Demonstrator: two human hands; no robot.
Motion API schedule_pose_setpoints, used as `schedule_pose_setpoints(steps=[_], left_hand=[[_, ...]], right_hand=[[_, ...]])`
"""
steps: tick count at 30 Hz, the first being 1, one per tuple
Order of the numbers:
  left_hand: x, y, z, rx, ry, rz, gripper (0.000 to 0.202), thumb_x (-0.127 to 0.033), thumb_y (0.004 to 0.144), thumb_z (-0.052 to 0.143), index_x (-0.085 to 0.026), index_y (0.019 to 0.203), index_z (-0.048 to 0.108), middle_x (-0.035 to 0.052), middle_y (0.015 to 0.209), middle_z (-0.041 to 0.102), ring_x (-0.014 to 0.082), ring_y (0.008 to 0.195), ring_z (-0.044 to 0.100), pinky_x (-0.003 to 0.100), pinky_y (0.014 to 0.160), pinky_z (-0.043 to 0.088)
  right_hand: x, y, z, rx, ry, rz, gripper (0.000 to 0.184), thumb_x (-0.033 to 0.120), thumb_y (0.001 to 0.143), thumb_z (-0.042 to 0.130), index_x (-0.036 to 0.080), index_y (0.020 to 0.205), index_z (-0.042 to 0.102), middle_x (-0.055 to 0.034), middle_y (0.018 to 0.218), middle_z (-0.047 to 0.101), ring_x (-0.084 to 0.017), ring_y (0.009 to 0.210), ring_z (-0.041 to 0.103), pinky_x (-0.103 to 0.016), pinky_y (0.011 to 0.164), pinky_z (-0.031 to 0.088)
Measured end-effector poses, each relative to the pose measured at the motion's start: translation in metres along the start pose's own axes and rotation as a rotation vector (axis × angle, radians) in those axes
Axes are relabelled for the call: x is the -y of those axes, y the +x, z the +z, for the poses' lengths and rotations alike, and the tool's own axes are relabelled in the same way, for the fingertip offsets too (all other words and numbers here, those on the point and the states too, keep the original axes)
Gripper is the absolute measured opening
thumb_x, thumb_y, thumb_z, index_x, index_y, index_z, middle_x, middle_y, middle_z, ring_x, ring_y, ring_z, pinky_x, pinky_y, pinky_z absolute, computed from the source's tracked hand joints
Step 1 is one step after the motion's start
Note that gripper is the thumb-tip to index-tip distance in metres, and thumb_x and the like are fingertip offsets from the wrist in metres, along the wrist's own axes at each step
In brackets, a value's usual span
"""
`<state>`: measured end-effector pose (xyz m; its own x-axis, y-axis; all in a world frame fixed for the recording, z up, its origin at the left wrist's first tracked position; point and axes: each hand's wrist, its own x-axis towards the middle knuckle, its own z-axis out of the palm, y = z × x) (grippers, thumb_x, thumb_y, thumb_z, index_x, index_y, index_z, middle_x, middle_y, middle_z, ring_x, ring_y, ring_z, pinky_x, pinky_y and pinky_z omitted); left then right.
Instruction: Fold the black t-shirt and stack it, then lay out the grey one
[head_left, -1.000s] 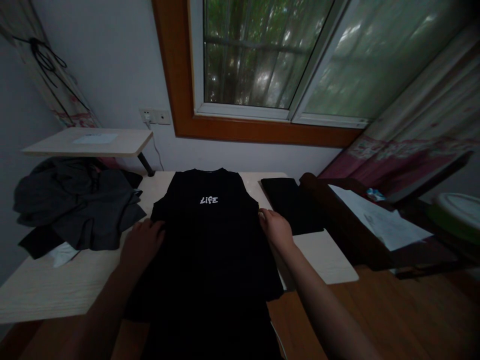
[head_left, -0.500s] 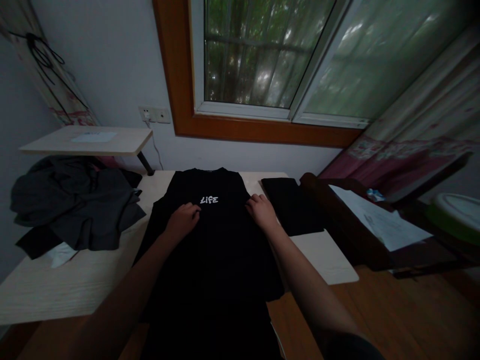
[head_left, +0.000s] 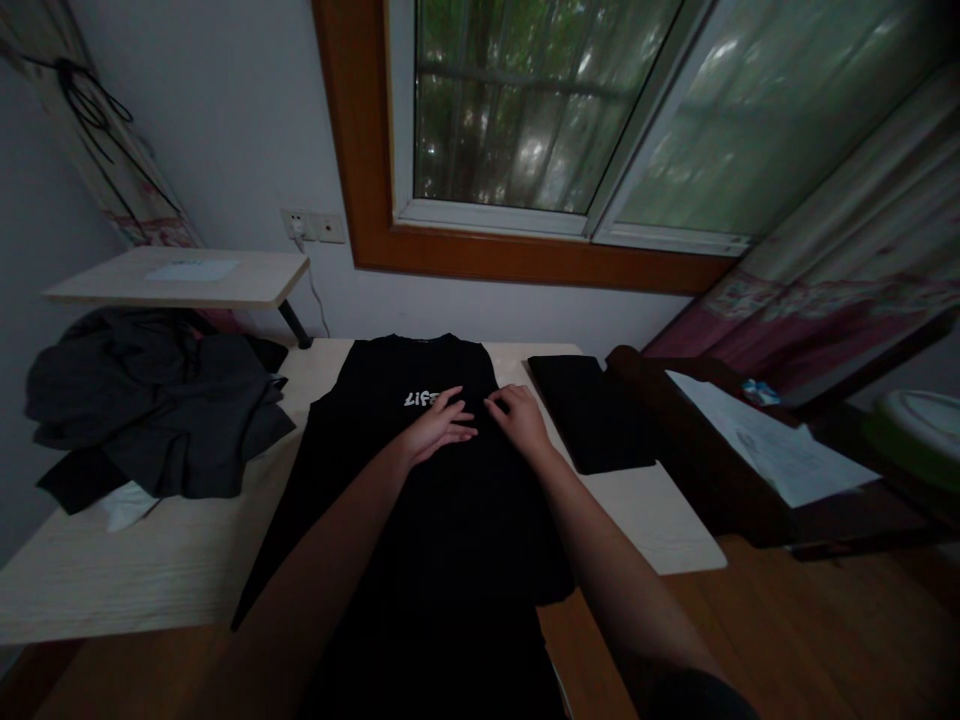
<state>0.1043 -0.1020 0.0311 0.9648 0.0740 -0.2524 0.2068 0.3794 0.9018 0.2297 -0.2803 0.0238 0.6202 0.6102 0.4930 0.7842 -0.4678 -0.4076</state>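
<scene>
A black T-shirt [head_left: 450, 520] with white lettering on it lies spread over the table, its collar toward the wall and its near end hanging past the front edge. My left hand [head_left: 439, 430] is over the chest with fingers stretched apart, partly covering the lettering, and grips nothing. At the shirt's right side, my right hand [head_left: 519, 418] has its fingers curled and thumb drawn in, pinching the black cloth near the edge. A folded black garment [head_left: 589, 415] lies just right of that hand.
A heap of dark grey clothes [head_left: 157, 400] sits at the left under a small raised shelf [head_left: 255, 285]. The pale wooden table [head_left: 135, 580] ends at a front edge. To the right stands dark furniture with papers [head_left: 765, 440] on it. A window [head_left: 525, 130] is behind.
My left hand has moved right across the lettering and its fingers have spread. The shirt's lower left side now flares further left. My right hand stays near the right edge.
</scene>
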Motion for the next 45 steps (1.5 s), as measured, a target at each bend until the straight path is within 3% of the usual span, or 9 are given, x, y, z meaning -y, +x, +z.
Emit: schedule_pose_setpoints(steps=[6, 12, 16, 19, 21, 25, 30, 36, 45], left_hand=[[0.003, 0.031, 0.018, -0.134, -0.253, 0.071, 0.055, -0.032, 0.099, 0.056, -0.030, 0.150, 0.035, 0.0128, 0.117, 0.064, 0.0177, 0.094, 0.075, 0.039, 0.102, 0.053], [0.003, 0.032, 0.022, -0.090, -0.146, -0.031, 0.038, -0.035, 0.095, 0.062, -0.019, 0.128, 0.054, -0.0024, 0.067, 0.056, 0.0230, 0.080, 0.077, 0.046, 0.093, 0.058], [0.003, 0.026, 0.025, 0.054, -0.136, -0.173, 0.074, -0.045, 0.096, 0.062, -0.027, 0.155, 0.020, 0.0086, 0.089, 0.071, 0.0256, 0.080, 0.077, 0.052, 0.087, 0.059], [0.004, 0.029, 0.030, 0.004, -0.220, -0.131, 0.100, -0.047, 0.096, 0.062, -0.038, 0.157, -0.016, 0.0200, 0.125, 0.066, 0.0238, 0.089, 0.077, 0.048, 0.088, 0.060], [0.005, 0.035, 0.034, -0.094, -0.284, -0.052, 0.104, -0.045, 0.097, 0.062, -0.042, 0.155, -0.024, 0.0230, 0.143, 0.054, 0.0217, 0.095, 0.075, 0.044, 0.089, 0.060], [0.007, 0.044, 0.037, -0.248, -0.319, 0.106, 0.099, -0.034, 0.096, 0.063, -0.052, 0.155, -0.015, 0.0138, 0.158, 0.040, 0.0170, 0.099, 0.073, 0.041, 0.091, 0.060], [0.009, 0.044, 0.038, -0.362, -0.237, 0.205, 0.097, -0.017, 0.090, 0.066, -0.048, 0.156, 0.002, 0.0050, 0.129, 0.062, 0.0089, 0.082, 0.069, 0.038, 0.092, 0.059], [0.010, 0.044, 0.038, -0.449, -0.111, 0.224, 0.097, -0.006, 0.082, 0.063, -0.039, 0.157, 0.011, -0.0059, 0.086, 0.057, 0.0065, 0.069, 0.064, 0.034, 0.088, 0.060], [0.004, 0.041, 0.026, -0.459, 0.077, 0.111, 0.088, -0.010, 0.084, 0.061, -0.035, 0.157, 0.018, -0.0051, 0.082, 0.054, 0.0079, 0.055, 0.061, 0.040, 0.073, 0.064]], right_hand=[[-0.004, -0.009, -0.007, -0.193, 0.142, 0.047, 0.020, 0.039, 0.098, 0.058, 0.023, 0.090, 0.068, -0.0062, 0.093, 0.070, -0.024, 0.094, 0.061, -0.039, 0.091, 0.047], [-0.003, -0.015, -0.009, -0.193, 0.194, 0.135, 0.022, 0.040, 0.098, 0.056, 0.024, 0.090, 0.067, -0.0073, 0.095, 0.070, -0.025, 0.098, 0.063, -0.040, 0.092, 0.049], [-0.003, -0.017, -0.006, -0.200, 0.195, 0.139, 0.022, 0.040, 0.098, 0.055, 0.023, 0.091, 0.068, -0.0079, 0.097, 0.070, -0.024, 0.098, 0.062, -0.039, 0.093, 0.049], [-0.004, -0.019, -0.005, -0.212, 0.199, 0.136, 0.022, 0.040, 0.099, 0.056, 0.023, 0.092, 0.068, -0.0078, 0.097, 0.070, -0.024, 0.098, 0.062, -0.039, 0.093, 0.049], [-0.006, -0.019, -0.005, -0.211, 0.204, 0.118, 0.022, 0.040, 0.098, 0.057, 0.023, 0.091, 0.068, -0.0069, 0.096, 0.070, -0.023, 0.097, 0.063, -0.039, 0.094, 0.047], [-0.010, -0.020, -0.003, -0.163, 0.181, 0.099, 0.021, 0.039, 0.098, 0.057, 0.023, 0.089, 0.068, -0.0059, 0.095, 0.070, -0.023, 0.096, 0.062, -0.040, 0.097, 0.045], [-0.016, -0.019, 0.004, -0.130, 0.127, 0.131, 0.018, 0.034, 0.096, 0.056, 0.022, 0.097, 0.069, -0.0082, 0.102, 0.069, -0.025, 0.101, 0.060, -0.041, 0.097, 0.045], [-0.020, -0.023, 0.009, -0.063, -0.012, 0.190, 0.040, 0.026, 0.086, 0.063, 0.019, 0.125, 0.064, -0.0120, 0.115, 0.062, -0.028, 0.107, 0.058, -0.041, 0.099, 0.047], [-0.015, -0.033, -0.006, 0.049, -0.229, 0.215, 0.031, 0.018, 0.093, 0.054, 0.022, 0.118, 0.071, -0.0094, 0.106, 0.063, -0.024, 0.097, 0.060, -0.032, 0.085, 0.047]])
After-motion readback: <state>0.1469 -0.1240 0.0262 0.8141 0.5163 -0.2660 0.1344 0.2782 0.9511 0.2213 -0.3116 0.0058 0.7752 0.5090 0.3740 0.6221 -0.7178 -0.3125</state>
